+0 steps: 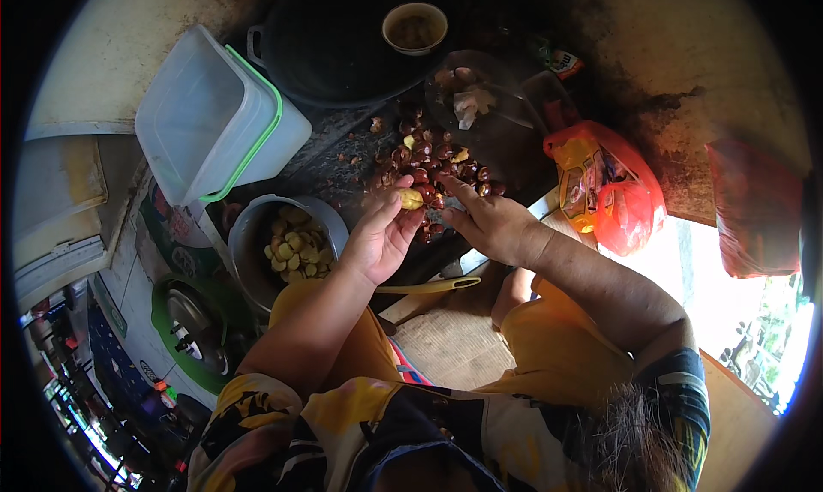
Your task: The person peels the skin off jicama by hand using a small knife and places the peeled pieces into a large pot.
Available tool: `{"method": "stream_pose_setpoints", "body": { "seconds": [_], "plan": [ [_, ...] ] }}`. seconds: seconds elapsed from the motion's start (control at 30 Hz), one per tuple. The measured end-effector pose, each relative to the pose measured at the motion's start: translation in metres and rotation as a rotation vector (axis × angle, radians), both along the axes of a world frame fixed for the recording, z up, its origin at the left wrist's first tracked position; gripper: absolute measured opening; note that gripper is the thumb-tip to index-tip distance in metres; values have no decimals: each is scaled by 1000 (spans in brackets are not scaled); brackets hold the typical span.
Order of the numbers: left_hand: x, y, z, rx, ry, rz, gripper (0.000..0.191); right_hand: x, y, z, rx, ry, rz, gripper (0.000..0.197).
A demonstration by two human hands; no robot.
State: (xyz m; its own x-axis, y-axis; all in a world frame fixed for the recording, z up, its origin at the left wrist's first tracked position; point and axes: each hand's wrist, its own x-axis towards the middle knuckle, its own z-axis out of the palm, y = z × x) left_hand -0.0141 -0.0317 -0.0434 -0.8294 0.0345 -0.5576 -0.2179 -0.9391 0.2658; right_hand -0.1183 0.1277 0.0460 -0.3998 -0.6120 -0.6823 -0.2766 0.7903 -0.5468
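My left hand point(380, 240) holds a peeled yellow seed point(411, 198) between thumb and fingers, palm turned up. Just right of it, my right hand point(498, 225) reaches over a pile of glossy red-brown seeds point(421, 150) and shell pieces, some with yellow flesh showing. Its index finger points into the pile and its thumb is apart; the other fingers are mostly hidden. Left of my left forearm stands a deep grey pot point(238, 251) partly filled with peeled yellow seeds point(297, 246).
A translucent plastic tub point(193, 119) with a green handle leans at upper left. Behind the pile are a large dark pan point(321, 55) and a small bowl point(415, 28). A red plastic bag point(627, 215) lies right. A yellow handle point(431, 286) lies nearby; a green basin point(161, 338) holds a metal lid point(199, 325).
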Motion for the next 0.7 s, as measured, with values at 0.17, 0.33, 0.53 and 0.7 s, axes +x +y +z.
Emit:
{"method": "stream_pose_setpoints", "body": {
  "seconds": [0.17,0.33,0.53,0.7],
  "plan": [
    [-1,-2,-2,-14,70,-33,30,1,-2,4,38,47,58,56],
    [1,-1,-1,-97,40,-24,30,4,-6,8,87,123,100,54],
    [2,0,-3,-86,41,1,25,8,-6,0,39,212,95,50],
    [4,0,-5,-109,61,24,27,9,-6,2,30,199,77,49]
  ]
}}
